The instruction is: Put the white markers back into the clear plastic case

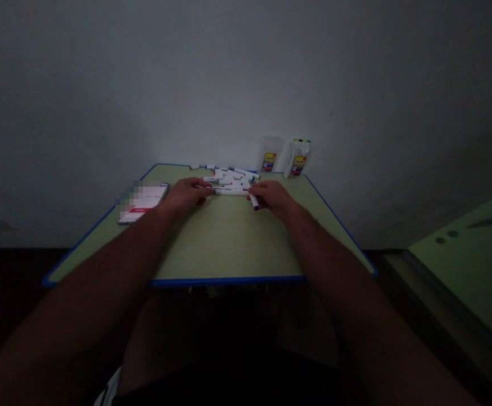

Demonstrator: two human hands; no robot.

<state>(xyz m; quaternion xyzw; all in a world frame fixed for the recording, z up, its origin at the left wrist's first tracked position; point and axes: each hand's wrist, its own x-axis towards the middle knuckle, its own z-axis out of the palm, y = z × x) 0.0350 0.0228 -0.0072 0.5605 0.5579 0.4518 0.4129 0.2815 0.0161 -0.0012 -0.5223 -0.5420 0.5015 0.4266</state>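
Observation:
A loose pile of white markers (pixel 231 175) with coloured ends lies toward the back of the table. My right hand (pixel 273 197) is closed on a white marker (pixel 253 200) with a dark purple end, which tilts down toward me at the pile's right side. At the left side, my left hand (pixel 187 193) has its fingers bent together at the end of another white marker (pixel 231 192) lying crosswise in front of the pile. Dim light and the fingers partly hide that grip.
A phone (pixel 144 202) with a lit screen lies on the left of the blue-edged table (pixel 229 248). Against the wall stand a clear plastic case (pixel 270 153) and a second case (pixel 298 158) holding several markers. A light green panel (pixel 478 254) is at the right.

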